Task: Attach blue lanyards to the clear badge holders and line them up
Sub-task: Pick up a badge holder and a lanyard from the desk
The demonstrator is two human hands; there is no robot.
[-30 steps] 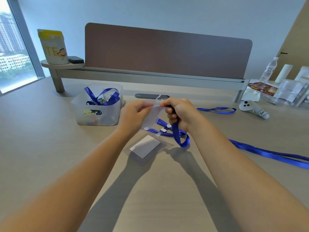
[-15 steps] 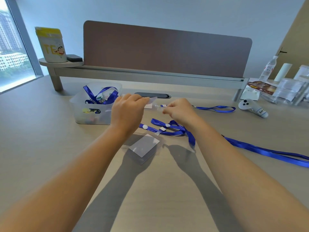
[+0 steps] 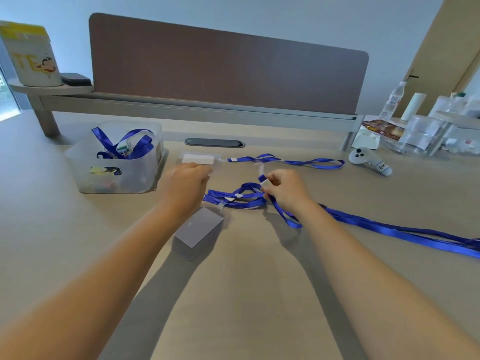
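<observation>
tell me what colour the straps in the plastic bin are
Blue, seen in the head view: straps in the bin.

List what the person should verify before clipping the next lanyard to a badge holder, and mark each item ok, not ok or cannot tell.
1. Finished badge holder laid flat beside the bin: ok.
2. Its lanyard attached: cannot tell, joint blurred.
3. Right hand grips the next lanyard's clip end: ok.
4. Left hand holds a holder: not ok.
5. Stack of holders within reach: ok.
6. Loose lanyards untangled: not ok.
</observation>
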